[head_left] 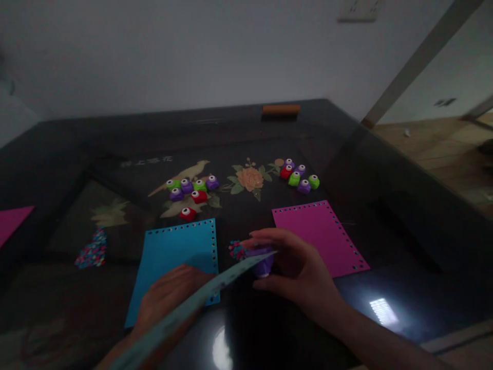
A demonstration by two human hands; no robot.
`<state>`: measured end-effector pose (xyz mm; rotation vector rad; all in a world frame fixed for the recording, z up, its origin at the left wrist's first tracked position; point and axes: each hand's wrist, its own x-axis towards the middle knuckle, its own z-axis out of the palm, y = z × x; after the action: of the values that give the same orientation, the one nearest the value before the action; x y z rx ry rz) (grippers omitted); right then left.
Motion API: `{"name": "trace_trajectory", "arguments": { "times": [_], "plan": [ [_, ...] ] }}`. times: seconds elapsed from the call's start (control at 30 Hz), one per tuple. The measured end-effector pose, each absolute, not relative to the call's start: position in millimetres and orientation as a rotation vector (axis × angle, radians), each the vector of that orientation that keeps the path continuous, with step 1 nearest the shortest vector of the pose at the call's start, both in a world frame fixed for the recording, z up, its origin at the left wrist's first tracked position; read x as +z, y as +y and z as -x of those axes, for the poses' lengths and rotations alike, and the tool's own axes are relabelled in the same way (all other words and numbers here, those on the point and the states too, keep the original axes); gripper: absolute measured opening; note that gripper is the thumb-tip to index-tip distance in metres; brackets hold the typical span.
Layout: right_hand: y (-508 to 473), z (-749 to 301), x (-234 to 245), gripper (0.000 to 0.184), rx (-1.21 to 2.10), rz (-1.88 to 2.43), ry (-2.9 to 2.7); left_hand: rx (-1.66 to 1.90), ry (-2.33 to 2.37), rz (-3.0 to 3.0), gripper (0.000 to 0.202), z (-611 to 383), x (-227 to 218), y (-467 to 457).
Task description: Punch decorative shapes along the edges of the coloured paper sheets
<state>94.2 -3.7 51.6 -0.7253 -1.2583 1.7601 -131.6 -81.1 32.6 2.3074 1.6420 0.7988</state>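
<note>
Running dim and grey throughout, muting colour even on the pale wall (192, 56). Darkening over the left side of the glossy black table (239, 329). Glaring in a soft white patch at the near edge, roughly midway along. Glaring again, with gridded lines, toward the near right corner. Mirroring darkly beneath the brown roll (281, 110) at the far edge. Shading the blue sheet (164, 252) just above the left hand (167, 293). Smearing along the pale green sheet (192, 303). Stretching wide-angle toward the right edge.
</note>
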Motion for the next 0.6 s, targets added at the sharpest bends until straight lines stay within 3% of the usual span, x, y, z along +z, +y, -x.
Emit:
{"name": "trace_trajectory", "arguments": {
  "times": [0.27,0.6],
  "plan": [
    [-12.5,-97.1,54.0,0.054,1.600,0.651,-1.412,0.983,1.247,-2.281,0.025,135.6,51.8,-71.6],
    [-15.6,-105.4,52.2,0.062,1.309,0.598,-1.695,0.927,1.436,-2.223,0.029,134.2,53.1,-82.0]
  ]
}}
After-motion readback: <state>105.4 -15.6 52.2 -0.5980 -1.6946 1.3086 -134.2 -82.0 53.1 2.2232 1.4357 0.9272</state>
